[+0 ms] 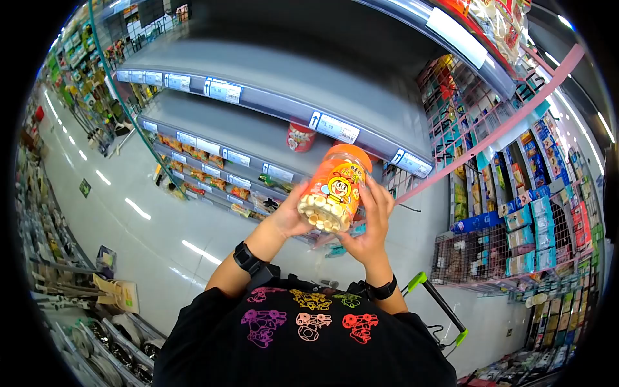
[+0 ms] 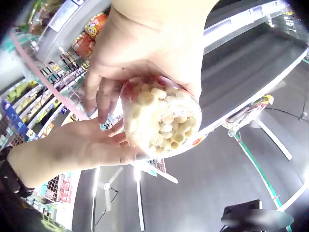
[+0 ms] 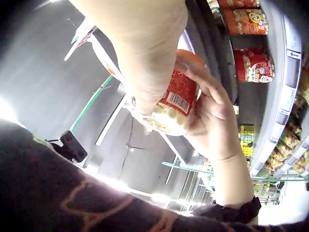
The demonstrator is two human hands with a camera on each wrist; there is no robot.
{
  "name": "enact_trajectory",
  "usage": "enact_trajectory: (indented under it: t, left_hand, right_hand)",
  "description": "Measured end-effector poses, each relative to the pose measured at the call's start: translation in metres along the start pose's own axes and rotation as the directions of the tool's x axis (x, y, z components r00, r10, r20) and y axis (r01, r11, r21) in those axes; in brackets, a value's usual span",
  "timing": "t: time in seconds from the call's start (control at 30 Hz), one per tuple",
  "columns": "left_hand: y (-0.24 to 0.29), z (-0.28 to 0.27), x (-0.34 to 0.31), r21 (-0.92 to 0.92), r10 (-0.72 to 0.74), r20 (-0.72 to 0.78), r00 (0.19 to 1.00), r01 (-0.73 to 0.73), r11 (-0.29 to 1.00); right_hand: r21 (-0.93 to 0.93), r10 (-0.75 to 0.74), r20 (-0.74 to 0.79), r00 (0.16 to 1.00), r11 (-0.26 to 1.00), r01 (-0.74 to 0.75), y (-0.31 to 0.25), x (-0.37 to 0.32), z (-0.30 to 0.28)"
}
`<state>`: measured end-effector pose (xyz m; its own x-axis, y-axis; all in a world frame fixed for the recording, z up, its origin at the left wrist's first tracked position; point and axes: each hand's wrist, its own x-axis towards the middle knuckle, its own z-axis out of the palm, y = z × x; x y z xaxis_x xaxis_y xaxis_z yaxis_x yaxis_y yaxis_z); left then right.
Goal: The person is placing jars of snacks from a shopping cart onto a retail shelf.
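Observation:
A clear jar of small round biscuits [image 1: 330, 193], with an orange lid [image 1: 348, 153] and a cartoon bee on its label, is held between both hands in front of the shelves. My left hand [image 1: 290, 214] grips its lower left side, fingers passing behind it. On the other side my right hand [image 1: 373, 222] holds the jar, fingers along the label side and thumb near the base. The jar tilts, lid away from the body. Its base and pale biscuits [image 2: 164, 121] face the left wrist camera. A red label with a barcode [image 3: 178, 94] shows in the right wrist view.
A red-labelled jar [image 1: 300, 138] stands on the shelf below the upper grey shelf [image 1: 271, 77]. Lower shelves carry bagged snacks [image 1: 206, 156]. A pink-edged wire rack [image 1: 464, 97] borders the right side. A cart handle [image 1: 445, 309] is beside the body at right.

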<state>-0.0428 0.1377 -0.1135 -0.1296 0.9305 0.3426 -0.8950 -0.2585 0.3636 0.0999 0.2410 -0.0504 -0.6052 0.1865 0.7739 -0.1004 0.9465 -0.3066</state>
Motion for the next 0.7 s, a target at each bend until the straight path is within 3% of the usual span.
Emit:
enact_trajectory:
  t: [0.07,0.17,0.2,0.27,0.43,0.47,0.57,0.6,0.7]
  left_hand:
    - [0.000,-0.007,-0.001,0.007,-0.027,0.006,1.000,0.027,1.000]
    - [0.008,-0.004,0.001,0.316,-0.187,-0.128,0.974,0.218,0.923]
    - [0.005,0.000,0.003,0.382,-0.221,-0.254,0.942,0.307,0.871]
    - [0.004,0.001,0.008,0.385,-0.368,-0.124,0.922,0.386,0.838]
    - [-0.003,0.011,0.022,0.411,-0.519,0.016,0.854,0.468,0.782]
    - [-0.004,0.012,0.022,0.440,-0.509,-0.041,0.860,0.473,0.763]
    - [0.002,-0.004,0.026,0.537,-0.520,-0.150,0.841,0.511,0.671]
    - [0.008,-0.004,0.031,0.562,-0.528,-0.073,0.846,0.472,0.679]
    - [0.021,0.013,0.033,0.733,-0.348,-0.224,0.911,0.392,0.556]
  right_hand:
    - [-0.011,-0.018,-0.028,0.999,1.000,0.018,0.003,-0.001,-0.001]
    - [-0.001,0.034,-0.113,0.993,0.999,-0.035,0.011,-0.006,-0.001]
    - [0.048,0.054,-0.158,0.986,0.998,-0.047,0.011,-0.004,-0.002]
    - [0.167,0.147,-0.140,0.979,0.978,-0.123,0.015,-0.002,-0.002]
    - [0.410,0.308,-0.078,0.948,0.877,-0.251,0.030,-0.006,0.001]
    - [0.402,0.361,-0.034,0.932,0.859,-0.318,0.029,-0.007,0.000]
    - [0.427,0.302,0.007,0.953,0.861,-0.276,0.031,-0.002,-0.002]
    - [0.374,0.259,0.067,0.963,0.889,-0.265,0.030,0.003,-0.008]
    - [0.250,0.178,0.112,0.978,0.947,-0.201,0.026,0.015,-0.015]
